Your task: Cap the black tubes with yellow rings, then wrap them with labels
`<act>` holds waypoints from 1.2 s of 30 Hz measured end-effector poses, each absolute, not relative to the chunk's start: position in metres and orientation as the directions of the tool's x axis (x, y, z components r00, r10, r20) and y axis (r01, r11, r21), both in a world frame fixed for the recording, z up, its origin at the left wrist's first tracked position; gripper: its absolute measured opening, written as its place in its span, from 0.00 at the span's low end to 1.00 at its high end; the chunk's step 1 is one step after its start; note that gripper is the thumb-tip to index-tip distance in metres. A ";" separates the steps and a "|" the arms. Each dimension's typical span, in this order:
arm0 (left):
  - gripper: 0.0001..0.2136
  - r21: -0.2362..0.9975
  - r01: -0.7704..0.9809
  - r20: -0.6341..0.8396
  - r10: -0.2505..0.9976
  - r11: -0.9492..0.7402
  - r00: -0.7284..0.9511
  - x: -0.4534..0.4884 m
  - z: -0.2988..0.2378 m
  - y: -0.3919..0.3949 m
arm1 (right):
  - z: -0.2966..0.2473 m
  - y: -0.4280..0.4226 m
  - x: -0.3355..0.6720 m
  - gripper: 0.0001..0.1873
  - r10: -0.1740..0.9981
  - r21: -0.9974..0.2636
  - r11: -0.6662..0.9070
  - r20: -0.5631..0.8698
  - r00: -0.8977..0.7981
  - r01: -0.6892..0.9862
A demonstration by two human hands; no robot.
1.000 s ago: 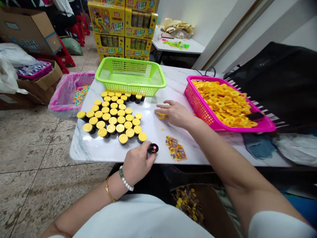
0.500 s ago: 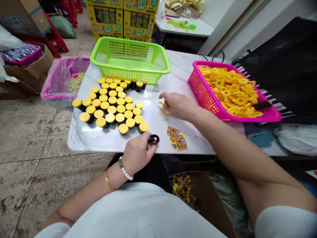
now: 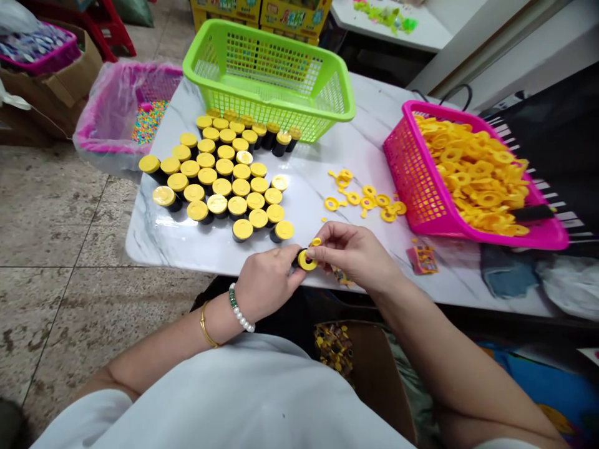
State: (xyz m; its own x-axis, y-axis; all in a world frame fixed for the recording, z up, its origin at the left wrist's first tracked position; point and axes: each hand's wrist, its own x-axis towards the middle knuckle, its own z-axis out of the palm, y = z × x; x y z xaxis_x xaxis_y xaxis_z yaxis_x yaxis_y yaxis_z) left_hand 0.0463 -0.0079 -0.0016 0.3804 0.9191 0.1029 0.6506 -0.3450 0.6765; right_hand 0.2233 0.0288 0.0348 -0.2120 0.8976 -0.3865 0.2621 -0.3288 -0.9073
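Your left hand grips a black cup near the table's front edge, fingers wrapped round it and its mouth turned toward your right side. Your right hand is closed to a narrow pinch on a yellow ring that lies at that mouth, the thumb over it; a small yellow tab beside the forefinger looks like part of the same piece. The step in hand appears to be fitting the ring to the cup; whether it has seated, you cannot tell from here. The next move seems to call for lining the ring up squarely and pressing evenly, with your left grip firm so that the cup does not roll.

More loose yellow rings lie on the table beside the pink basket. The capped black cups stand packed together before the green basket, most upright, 2 or so at the left tilted.

For writing, the yellow boxes at the top carry large coloured Chinese characters, of which the last looks like 杯; the others are too blurred to trust. The printed packet near the pink basket bears lettering too small for you to read
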 end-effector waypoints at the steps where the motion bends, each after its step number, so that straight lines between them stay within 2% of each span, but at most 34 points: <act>1: 0.08 0.678 0.651 0.087 0.918 -0.340 0.388 0.046 -0.001 -0.008 | 0.034 0.030 0.223 0.23 0.898 -0.911 -0.332 -0.384 -0.213 0.246; 6: 0.09 0.687 0.660 0.014 0.914 -0.304 0.406 0.046 0.002 -0.007 | 0.034 0.025 0.217 0.24 0.906 -0.917 -0.345 -0.381 -0.183 0.201; 12: 0.10 0.673 0.681 -0.029 0.911 -0.287 0.412 0.046 0.003 -0.006 | 0.039 0.021 0.216 0.20 0.949 -0.924 -0.207 -0.270 -0.165 0.320; 15: 0.10 0.681 0.668 -0.005 0.910 -0.300 0.414 0.047 0.001 -0.007 | 0.035 0.022 0.218 0.18 0.961 -0.930 -0.130 -0.204 -0.187 0.345; 19: 0.11 0.671 0.672 0.032 0.918 -0.313 0.396 0.047 -0.003 -0.008 | 0.027 0.018 0.216 0.16 0.969 -0.925 -0.106 -0.178 -0.169 0.365; 25: 0.10 0.663 0.686 0.006 0.919 -0.300 0.395 0.047 -0.003 -0.007 | 0.024 0.003 0.211 0.09 0.994 -0.852 0.034 -0.024 -0.105 0.523; 29: 0.11 0.666 0.678 0.010 0.913 -0.309 0.407 0.047 -0.003 -0.007 | 0.026 0.006 0.211 0.09 0.996 -0.831 0.044 -0.008 -0.091 0.555; 33: 0.12 0.664 0.689 -0.021 0.915 -0.289 0.404 0.047 -0.003 -0.007 | 0.020 0.009 0.208 0.10 0.995 -0.870 0.010 -0.040 -0.091 0.493; 36: 0.11 0.659 0.701 -0.039 0.919 -0.272 0.393 0.046 -0.002 -0.005 | 0.011 0.004 0.205 0.09 0.999 -0.876 0.019 0.002 -0.036 0.482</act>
State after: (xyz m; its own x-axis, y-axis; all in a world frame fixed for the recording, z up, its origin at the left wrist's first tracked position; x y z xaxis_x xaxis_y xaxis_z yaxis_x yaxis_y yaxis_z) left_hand 0.0464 -0.0053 -0.0018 0.3934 0.9186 -0.0386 0.7009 -0.2725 0.6591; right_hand 0.2054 0.0036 0.0108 -0.0357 0.9994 0.0016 0.4824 0.0186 -0.8757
